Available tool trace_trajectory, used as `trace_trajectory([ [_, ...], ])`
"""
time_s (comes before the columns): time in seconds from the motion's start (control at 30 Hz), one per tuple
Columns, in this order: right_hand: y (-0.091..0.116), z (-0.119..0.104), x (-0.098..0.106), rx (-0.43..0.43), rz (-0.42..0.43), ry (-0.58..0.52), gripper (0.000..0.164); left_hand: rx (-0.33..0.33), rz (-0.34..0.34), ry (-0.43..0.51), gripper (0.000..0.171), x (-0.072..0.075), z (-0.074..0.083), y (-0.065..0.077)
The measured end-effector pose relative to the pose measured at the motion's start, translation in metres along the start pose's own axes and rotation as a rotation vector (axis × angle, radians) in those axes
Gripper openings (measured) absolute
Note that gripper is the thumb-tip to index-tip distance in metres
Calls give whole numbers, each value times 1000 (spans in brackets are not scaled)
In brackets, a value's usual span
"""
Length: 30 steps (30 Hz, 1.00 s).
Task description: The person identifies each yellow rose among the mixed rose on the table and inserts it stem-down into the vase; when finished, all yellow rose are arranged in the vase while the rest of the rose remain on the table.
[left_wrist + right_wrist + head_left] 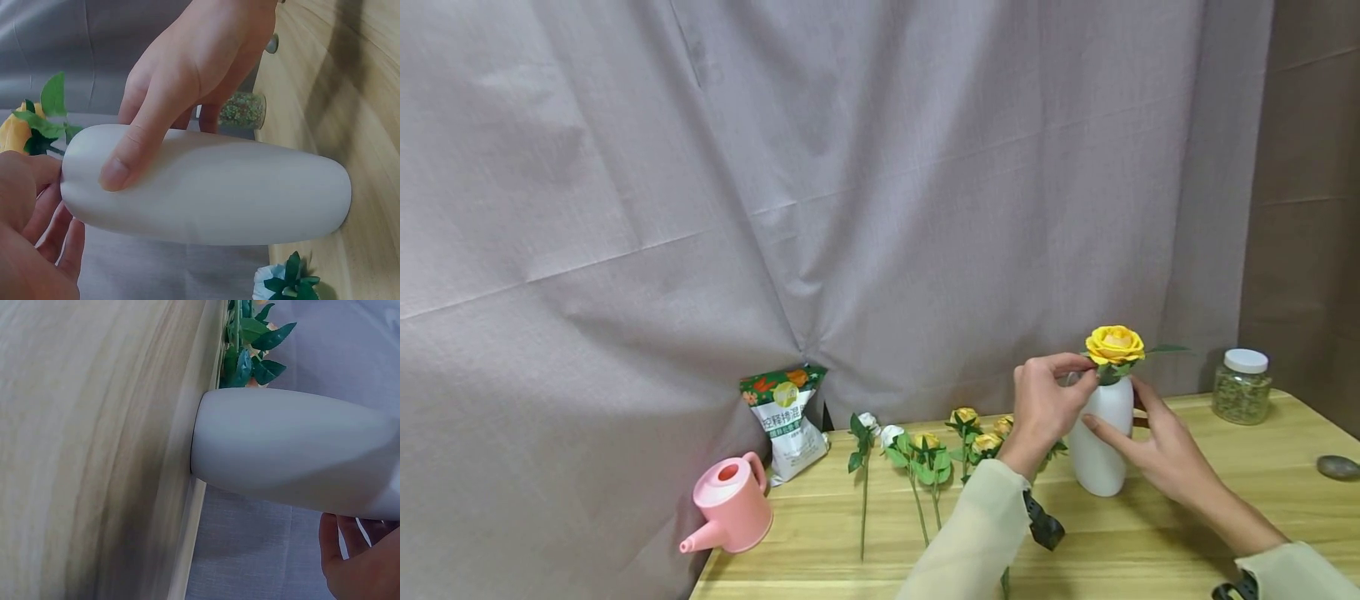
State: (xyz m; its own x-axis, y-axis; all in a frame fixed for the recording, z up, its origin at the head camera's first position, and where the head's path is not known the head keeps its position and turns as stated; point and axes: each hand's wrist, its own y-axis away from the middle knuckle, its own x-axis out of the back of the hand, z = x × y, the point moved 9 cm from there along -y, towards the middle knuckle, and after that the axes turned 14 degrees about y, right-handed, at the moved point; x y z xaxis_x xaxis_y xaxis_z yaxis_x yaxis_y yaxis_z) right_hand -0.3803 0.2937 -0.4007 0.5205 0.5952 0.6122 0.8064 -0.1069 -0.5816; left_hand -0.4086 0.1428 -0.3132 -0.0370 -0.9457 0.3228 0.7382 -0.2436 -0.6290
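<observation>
Head view: left grip [1047,407] pinches the rose [1115,345], right grip [1161,442] clasps the vase [1099,462], which could tip over if the rose were pushed hard sideways.

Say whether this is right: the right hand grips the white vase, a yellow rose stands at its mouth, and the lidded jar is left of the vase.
The lidded jar isn't left: the head view shows it right of the white vase. The right hand does grip the vase, with the yellow rose at its mouth.
</observation>
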Motion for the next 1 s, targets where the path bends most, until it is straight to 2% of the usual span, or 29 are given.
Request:
trace_trajectory([
  [0.33,1,3,-1,-26,-23,21,80,3,-4,55,10,2,-4,4],
  [0.6,1,4,-1,-35,-39,37,79,-46,-11,97,11,9,-4,9],
  [0.8,1,4,-1,-38,-37,34,79,-80,-13,169,12,23,-2,17],
  [1.0,1,5,-1,-42,-28,29,78,-83,15,212,13,45,-13,29],
])
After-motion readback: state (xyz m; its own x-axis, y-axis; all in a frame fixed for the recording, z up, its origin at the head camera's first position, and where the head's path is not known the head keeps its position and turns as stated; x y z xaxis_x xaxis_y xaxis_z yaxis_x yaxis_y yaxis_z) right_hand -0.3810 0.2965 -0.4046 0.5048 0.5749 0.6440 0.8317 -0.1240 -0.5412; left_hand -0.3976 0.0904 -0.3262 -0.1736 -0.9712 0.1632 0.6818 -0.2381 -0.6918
